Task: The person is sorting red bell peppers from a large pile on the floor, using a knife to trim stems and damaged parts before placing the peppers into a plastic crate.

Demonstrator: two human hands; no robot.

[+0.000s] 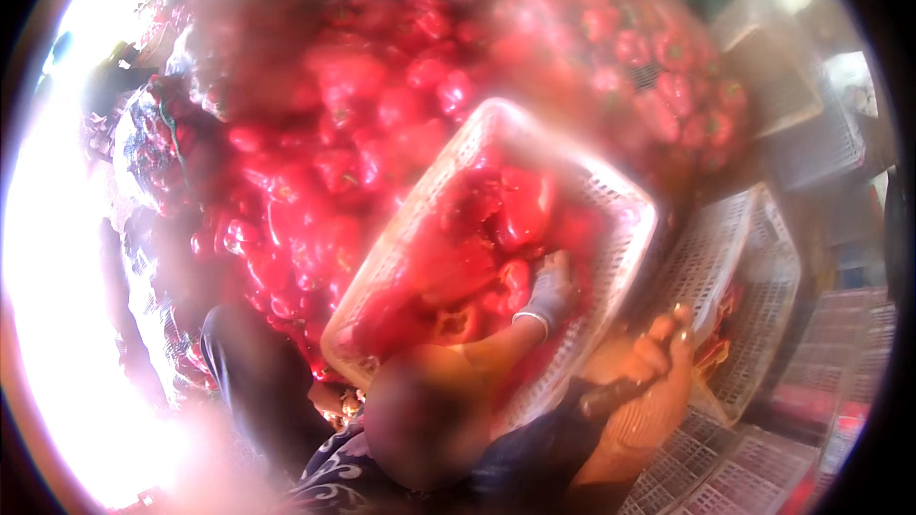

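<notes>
Red bell peppers (496, 229) fill a tilted white plastic basket (625, 200); left hand (551, 291) rests among them, grip unclear, while right hand (663, 348), nearer the body, clasps a dark handle (615, 396).

The whole view was soft and hazy, as through a smeared lens, and a white glare (57, 257) washed out the left side. The far red peppers (611, 48) melted into one blur, so single ones could not be told apart. A gloved hand (549, 291) lay among the peppers in the white basket (625, 195), its fingers hidden by them; whose hand it was could not be told. A bare hand (668, 353) near the right closed on a dark thing (615, 396) too blurred to name. The basket's near rim was hidden behind a blurred head
</notes>
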